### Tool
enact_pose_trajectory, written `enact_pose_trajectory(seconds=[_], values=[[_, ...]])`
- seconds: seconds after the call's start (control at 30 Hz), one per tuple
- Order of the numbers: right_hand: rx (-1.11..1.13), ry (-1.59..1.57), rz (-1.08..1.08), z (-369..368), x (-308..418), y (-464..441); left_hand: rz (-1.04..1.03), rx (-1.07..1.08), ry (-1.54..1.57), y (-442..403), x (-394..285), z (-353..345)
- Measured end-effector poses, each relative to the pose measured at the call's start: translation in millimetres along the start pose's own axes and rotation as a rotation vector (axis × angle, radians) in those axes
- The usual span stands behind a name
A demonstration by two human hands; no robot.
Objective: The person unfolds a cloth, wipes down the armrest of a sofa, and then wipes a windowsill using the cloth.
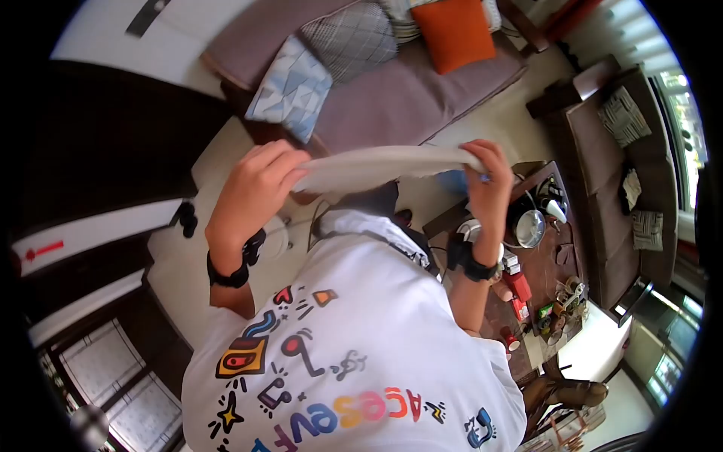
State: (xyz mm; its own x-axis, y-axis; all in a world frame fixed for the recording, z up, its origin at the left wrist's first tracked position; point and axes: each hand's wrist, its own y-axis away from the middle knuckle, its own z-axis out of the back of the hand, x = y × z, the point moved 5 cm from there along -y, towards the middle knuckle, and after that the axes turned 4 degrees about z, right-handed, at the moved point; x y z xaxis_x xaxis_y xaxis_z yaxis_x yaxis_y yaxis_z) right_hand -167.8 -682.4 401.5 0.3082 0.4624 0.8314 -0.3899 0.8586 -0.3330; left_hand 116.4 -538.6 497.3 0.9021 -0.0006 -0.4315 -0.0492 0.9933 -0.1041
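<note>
A white cloth [380, 167] is stretched sideways in front of my chest, its upper edge pulled nearly straight and its lower edge hanging loose. My left hand [260, 184] is closed on one end, with the fingers folded over the fabric. At the opposite end, my right hand [489, 177] pinches the cloth's corner. Dark straps circle both wrists. Below the cloth is my white printed shirt [339, 324].
A mauve sofa [407, 98] with several cushions, one an orange cushion [453, 34], stands ahead. To the right, a brown table [553, 264] bears a glass-lidded pot [529, 228] and small items. Another brown sofa [595, 151] lies beyond it.
</note>
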Motion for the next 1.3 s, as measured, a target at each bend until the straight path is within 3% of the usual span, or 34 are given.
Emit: enact_pose_trajectory(seconds=[0.23,0.47,0.6,0.7,0.83,0.87,0.9,1.0,1.1,1.2,1.3], values=[[0.248,0.016,-0.122,-9,-56,-55,-0.074,0.002,-0.03,-113,15,-5],[0.061,0.049,-0.167,23,-60,-143,-0.171,0.003,0.051,-205,52,-4],[0.03,0.135,-0.148,19,-67,-174,-0.097,0.002,0.058,-215,83,-11],[0.061,0.026,-0.159,17,-83,-188,0.016,0.202,-0.064,-174,138,-38],[0.178,-0.096,-0.205,-6,-82,-221,0.332,1.15,-0.128,-54,183,-143],[0.21,-0.147,-0.204,-14,-81,-231,0.357,1.184,-0.028,-30,179,-163],[0.22,-0.124,-0.193,-19,-80,-237,0.376,1.202,0.072,-3,173,-177],[0.259,-0.072,-0.161,-28,-61,-253,0.539,0.919,0.337,51,155,-221],[0.311,-0.082,-0.036,-35,-84,-279,0.623,0.938,0.68,62,134,-272],[0.294,-0.13,-0.065,-30,-88,-301,0.671,0.971,0.769,67,112,-306],[0.279,-0.157,-0.066,-19,-110,-322,0.708,0.834,0.724,55,96,-309]])
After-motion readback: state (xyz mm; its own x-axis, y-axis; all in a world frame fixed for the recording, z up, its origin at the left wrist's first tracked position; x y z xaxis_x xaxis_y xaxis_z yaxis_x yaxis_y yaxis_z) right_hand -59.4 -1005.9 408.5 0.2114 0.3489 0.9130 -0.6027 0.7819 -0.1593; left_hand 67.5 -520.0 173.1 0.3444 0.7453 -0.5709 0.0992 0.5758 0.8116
